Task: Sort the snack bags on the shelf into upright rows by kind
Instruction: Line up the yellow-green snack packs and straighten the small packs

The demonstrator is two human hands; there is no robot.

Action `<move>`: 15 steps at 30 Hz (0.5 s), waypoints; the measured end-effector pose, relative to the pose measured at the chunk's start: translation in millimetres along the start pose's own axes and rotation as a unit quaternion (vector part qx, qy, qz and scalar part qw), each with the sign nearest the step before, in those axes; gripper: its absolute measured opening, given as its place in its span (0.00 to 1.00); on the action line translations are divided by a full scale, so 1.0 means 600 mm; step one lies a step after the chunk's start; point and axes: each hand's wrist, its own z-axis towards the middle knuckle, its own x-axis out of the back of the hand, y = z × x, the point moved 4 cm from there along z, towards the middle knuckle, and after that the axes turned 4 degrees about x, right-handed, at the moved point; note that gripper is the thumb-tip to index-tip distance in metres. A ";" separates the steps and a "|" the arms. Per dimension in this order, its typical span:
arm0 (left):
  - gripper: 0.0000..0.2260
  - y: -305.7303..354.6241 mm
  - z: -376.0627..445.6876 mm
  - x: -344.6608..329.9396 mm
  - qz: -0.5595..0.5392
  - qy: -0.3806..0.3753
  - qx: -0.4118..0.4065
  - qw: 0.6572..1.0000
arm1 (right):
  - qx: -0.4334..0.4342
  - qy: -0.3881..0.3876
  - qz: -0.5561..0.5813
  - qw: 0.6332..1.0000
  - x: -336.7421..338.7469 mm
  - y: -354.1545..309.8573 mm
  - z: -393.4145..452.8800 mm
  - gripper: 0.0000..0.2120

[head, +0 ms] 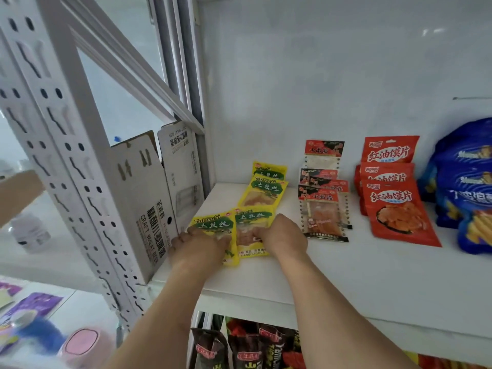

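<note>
On the white shelf (pixel 346 275), yellow snack bags stand in a row at the left. My left hand (pixel 198 245) grips the front-left yellow bag (pixel 213 225). My right hand (pixel 283 235) grips a second yellow bag (pixel 253 222) beside it. Two more yellow bags (pixel 266 193) stand behind them. To the right is a row of several small red-and-clear bags (pixel 323 209), then a row of red bags (pixel 396 206), then blue bags (pixel 468 187) at the far right.
A cardboard box (pixel 149 201) leans against the shelf's left side, touching my left hand. The perforated metal upright (pixel 80 182) stands in front of it. Dark snack bags (pixel 239 347) hang on the level below. Purple and pink items (pixel 40 323) lie at the lower left.
</note>
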 end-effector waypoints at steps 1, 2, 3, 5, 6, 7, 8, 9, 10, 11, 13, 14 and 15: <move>0.41 -0.003 -0.001 -0.001 -0.004 -0.001 -0.003 1.000 | 0.000 0.001 0.015 1.000 0.001 0.000 -0.003 0.16; 0.40 -0.004 -0.004 0.000 -0.006 -0.001 -0.007 1.000 | 0.002 0.003 0.027 1.000 0.001 0.001 -0.005 0.15; 0.39 -0.005 -0.005 0.001 -0.011 0.003 -0.014 1.000 | 0.004 0.007 0.038 0.999 0.002 0.001 -0.007 0.14; 0.37 -0.006 -0.008 0.006 -0.035 0.020 -0.031 0.999 | 0.005 0.017 0.064 0.998 0.002 0.001 -0.007 0.15; 0.35 -0.006 -0.010 0.010 -0.055 0.033 -0.040 0.997 | 0.008 0.023 0.079 0.997 0.001 0.001 -0.006 0.15; 0.33 -0.007 -0.010 0.013 -0.078 0.045 -0.051 0.995 | 0.014 0.031 0.094 0.995 -0.001 0.001 -0.005 0.15; 0.32 -0.006 -0.011 0.015 -0.102 0.055 -0.062 0.991 | 0.019 0.039 0.110 0.993 -0.003 0.002 -0.003 0.15; 0.31 -0.006 -0.011 0.018 -0.123 0.059 -0.072 0.988 | 0.024 0.047 0.126 0.991 -0.005 0.003 -0.001 0.15; 0.31 -0.007 -0.010 0.020 -0.147 0.060 -0.078 0.984 | 0.029 0.059 0.142 0.988 -0.005 0.004 0.000 0.16; 0.31 -0.008 -0.008 0.022 -0.176 0.059 -0.078 0.979 | 0.035 0.074 0.157 0.984 -0.005 0.004 0.002 0.17; 0.32 -0.010 -0.001 0.026 -0.239 0.057 -0.067 0.967 | 0.042 0.106 0.183 0.977 -0.002 0.004 0.008 0.20; 0.33 -0.010 0.004 0.028 -0.268 0.055 -0.062 0.960 | 0.045 0.120 0.199 0.972 0.001 0.003 0.013 0.22; 0.33 -0.008 0.010 0.029 -0.293 0.052 -0.060 0.953 | 0.046 0.134 0.214 0.966 0.003 0.002 0.020 0.23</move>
